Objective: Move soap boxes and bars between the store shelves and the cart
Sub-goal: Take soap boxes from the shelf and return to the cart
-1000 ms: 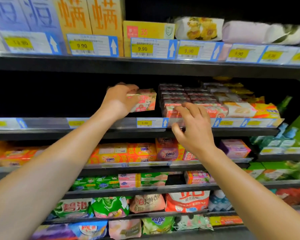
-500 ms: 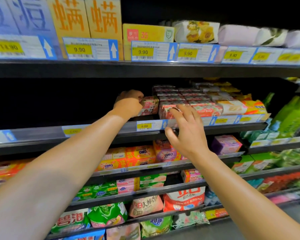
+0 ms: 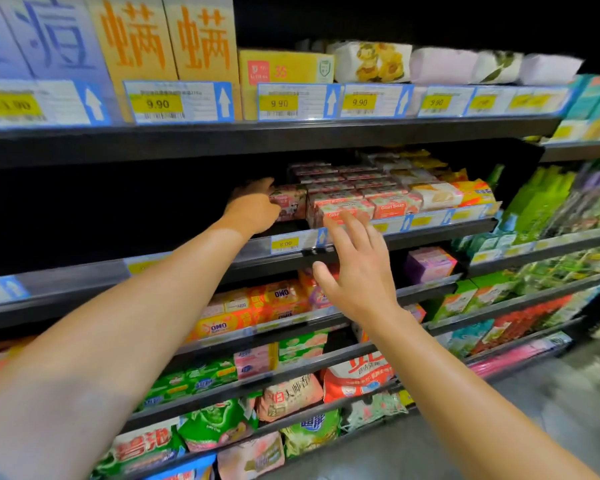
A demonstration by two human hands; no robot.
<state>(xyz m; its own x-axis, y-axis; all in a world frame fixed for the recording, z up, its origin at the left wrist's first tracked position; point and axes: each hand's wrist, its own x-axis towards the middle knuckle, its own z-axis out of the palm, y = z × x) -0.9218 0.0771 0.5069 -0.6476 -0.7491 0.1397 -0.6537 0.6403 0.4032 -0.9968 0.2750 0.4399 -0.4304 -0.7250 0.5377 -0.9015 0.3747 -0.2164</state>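
Left hand (image 3: pixel 253 211): reaching onto the second shelf (image 3: pixel 430 233), fingers curling round the left end of a pink soap box (image 3: pixel 289 202); fingertips are hiding behind the box, so exact finger lie is hard to tell.
Pink soap box: sitting on the second shelf, at the left end of the soap row, touching or just beside the goat soap stack (image 3: pixel 357 199).
Right hand (image 3: pixel 357 271): hovering in front of the shelf edge, fingers straight and slightly spreading, thumb sticking out to the left, holding nothing.
Right fingertips: overlapping the front-left box of the goat soap stack in the view; contact looks likely but blur is making it uncertain.
Goat soap stack: red-and-green boxes lying flat in rows, running back into the shelf.
Right of stack: cream wrapped soap (image 3: pixel 437 195) and an orange pack (image 3: pixel 473 192) sitting beside it.
Price tag (image 3: pixel 284 243): yellow, reading 8.00, hanging on the shelf rail between the two hands.
Top shelf: orange boxes (image 3: pixel 167 39) standing upright, price labels (image 3: pixel 177 102) reading 9.90.
Lower shelves: OMO soap packs (image 3: pixel 253 306), green and pink detergent bags (image 3: pixel 219 424) lying below.
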